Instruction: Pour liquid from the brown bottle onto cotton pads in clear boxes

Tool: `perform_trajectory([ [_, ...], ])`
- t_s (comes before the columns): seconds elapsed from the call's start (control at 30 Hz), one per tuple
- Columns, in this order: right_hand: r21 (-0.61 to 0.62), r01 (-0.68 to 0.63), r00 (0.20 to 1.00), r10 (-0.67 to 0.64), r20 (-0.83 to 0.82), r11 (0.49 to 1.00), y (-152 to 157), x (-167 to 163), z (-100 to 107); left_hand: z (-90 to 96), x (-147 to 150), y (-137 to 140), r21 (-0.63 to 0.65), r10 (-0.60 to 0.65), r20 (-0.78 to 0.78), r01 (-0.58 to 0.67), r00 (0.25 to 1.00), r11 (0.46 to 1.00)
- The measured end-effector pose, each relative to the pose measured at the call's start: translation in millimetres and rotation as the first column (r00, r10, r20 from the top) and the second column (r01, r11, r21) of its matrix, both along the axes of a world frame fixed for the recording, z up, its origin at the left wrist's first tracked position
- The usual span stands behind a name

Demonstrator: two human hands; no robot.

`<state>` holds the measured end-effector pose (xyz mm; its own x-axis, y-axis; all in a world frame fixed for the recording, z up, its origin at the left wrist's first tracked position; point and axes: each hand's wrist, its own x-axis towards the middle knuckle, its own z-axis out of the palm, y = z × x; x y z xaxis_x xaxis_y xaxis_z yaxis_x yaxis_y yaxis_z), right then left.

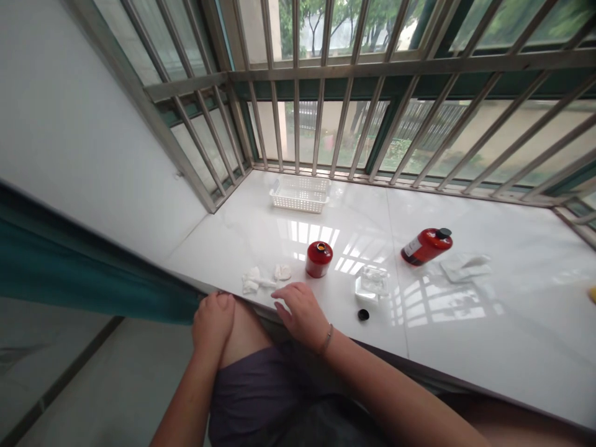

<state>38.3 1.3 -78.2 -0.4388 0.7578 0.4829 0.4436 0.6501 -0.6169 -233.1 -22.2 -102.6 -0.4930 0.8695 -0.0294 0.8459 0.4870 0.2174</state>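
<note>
My left hand (213, 320) rests on my bare knee beside the ledge, its fingers draped over the knee and partly hidden, with no object seen in it. At the front edge of the ledge, my right hand (302, 315) is open and empty, fingers bent and apart. Just beyond its fingertips lie crumpled white tissues (251, 280) and another wad (282, 272). A round red bottle (318, 264) stands upright without a cap behind that hand. Right of it are a clear plastic box (371, 285) with clear contents and a small black cap (363, 315).
A larger red bottle (424, 247) with a dark cap appears tilted at the right, beside a white tissue or packet (465, 267). A white perforated basket (300, 195) sits at the back near the metal window bars (321, 127). A teal curtain (93, 273) hangs left.
</note>
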Motion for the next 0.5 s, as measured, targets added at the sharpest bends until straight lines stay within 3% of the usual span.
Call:
perform_trajectory([
  [0.23,0.157,0.073,0.996,-0.064,-0.065,0.985,-35.6,96.9,21.1,-3.9,-3.4,3.6,-0.025,-0.006,-0.004,0.006,1.000,1.000],
  [0.3,0.159,0.207,0.977,-0.195,-0.091,0.965,-37.3,130.0,22.4,-4.5,-3.9,4.3,-0.029,0.005,0.002,-0.005,1.000,1.000],
  [0.37,0.159,0.409,0.911,-0.391,-0.130,0.899,-35.5,161.8,18.4,-4.3,-4.2,4.8,-0.038,0.015,0.008,-0.015,1.000,0.999],
  [0.43,0.080,0.564,0.821,-0.548,-0.161,0.822,-30.4,189.5,9.3,-3.4,-4.6,5.4,-0.050,0.020,0.018,-0.019,1.000,0.999],
  [0.5,-0.119,0.567,0.798,-0.579,-0.164,0.815,-22.4,210.8,-2.7,-2.2,-5.1,6.4,-0.061,0.025,0.028,-0.023,0.999,0.998],
])
